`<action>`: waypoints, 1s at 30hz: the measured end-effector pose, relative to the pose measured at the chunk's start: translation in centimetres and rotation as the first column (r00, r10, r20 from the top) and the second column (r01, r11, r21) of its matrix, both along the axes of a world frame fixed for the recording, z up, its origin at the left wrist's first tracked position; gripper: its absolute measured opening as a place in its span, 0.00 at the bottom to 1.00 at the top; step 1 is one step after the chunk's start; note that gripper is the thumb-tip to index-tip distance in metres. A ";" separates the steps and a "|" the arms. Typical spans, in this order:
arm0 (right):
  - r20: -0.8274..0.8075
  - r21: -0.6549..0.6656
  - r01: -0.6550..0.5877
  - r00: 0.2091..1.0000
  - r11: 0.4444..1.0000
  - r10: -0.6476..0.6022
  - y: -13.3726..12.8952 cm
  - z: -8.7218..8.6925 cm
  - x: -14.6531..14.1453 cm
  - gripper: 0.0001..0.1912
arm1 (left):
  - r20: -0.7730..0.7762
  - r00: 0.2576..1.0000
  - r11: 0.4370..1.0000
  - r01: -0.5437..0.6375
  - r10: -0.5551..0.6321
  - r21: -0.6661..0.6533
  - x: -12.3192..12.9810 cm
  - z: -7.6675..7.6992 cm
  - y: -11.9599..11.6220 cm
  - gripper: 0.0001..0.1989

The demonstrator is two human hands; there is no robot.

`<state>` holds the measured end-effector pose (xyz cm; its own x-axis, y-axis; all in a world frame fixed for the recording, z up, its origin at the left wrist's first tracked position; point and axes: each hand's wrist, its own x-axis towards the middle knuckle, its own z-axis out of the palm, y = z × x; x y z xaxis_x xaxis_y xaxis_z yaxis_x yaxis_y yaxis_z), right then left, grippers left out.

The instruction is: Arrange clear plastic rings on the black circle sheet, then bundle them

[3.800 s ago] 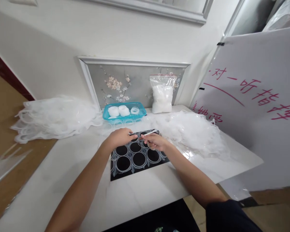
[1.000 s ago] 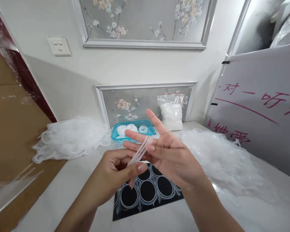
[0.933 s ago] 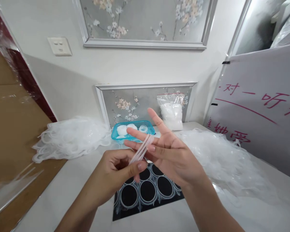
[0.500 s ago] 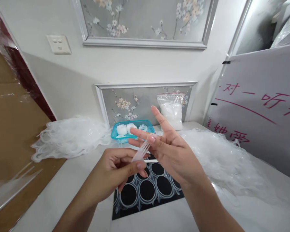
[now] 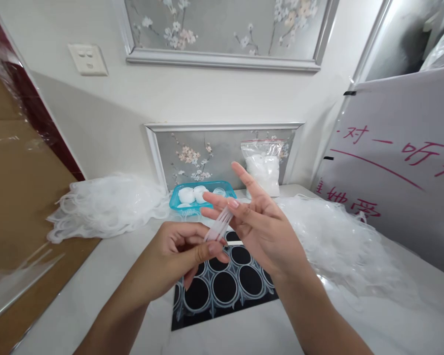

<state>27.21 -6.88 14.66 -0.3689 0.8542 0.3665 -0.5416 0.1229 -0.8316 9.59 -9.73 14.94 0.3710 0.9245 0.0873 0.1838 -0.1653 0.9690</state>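
Between my hands is a small bundle of translucent white bands [image 5: 221, 224]; exactly what they are is hard to make out. My left hand [image 5: 177, 254] is closed on their lower end, thumb pressed against curled fingers. At their upper end, the thumb of my right hand [image 5: 268, 229] pinches the bands, while its index finger points up and other fingers stretch to the left. A thin white strip [image 5: 236, 243] shows behind the bands. Below both hands lies a black mat with round patterns [image 5: 225, 290].
Behind the hands, a blue tray [image 5: 173, 199] holds white round bundles and clear rings. A zip bag [image 5: 264, 170] of white pieces leans on the wall. Piles of translucent white loops lie left [image 5: 107, 207] and right [image 5: 340, 241]. A whiteboard [image 5: 392, 187] stands right, cardboard [image 5: 22, 197] left.
My left hand has risen slightly, and the bands appear shorter and more bunched between the hands. My right hand keeps nearly the same pose. The view has shifted a little.
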 end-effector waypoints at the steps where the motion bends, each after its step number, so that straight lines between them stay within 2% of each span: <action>1: -0.005 -0.003 0.004 1.000 1.000 -0.004 0.0 0.0 0.0 0.41 | 0.003 1.000 1.000 0.005 -0.005 -0.008 0.0 0.1 -0.1 0.10; 8: -0.032 -0.055 -0.001 0.999 0.999 -0.001 0.3 0.1 0.2 0.42 | 0.004 1.000 0.998 0.001 -0.001 -0.059 0.4 0.5 -0.2 0.09; 15: -0.021 -0.116 -0.011 1.000 0.993 0.009 0.8 0.1 0.0 0.42 | -0.019 1.000 0.999 0.007 -0.008 -0.046 0.3 0.3 0.0 0.09; 30: 0.021 -0.094 0.038 0.999 0.995 -0.036 1.4 -0.4 -0.1 0.37 | -0.149 0.989 0.999 -0.017 0.012 -0.031 0.1 0.1 0.2 0.11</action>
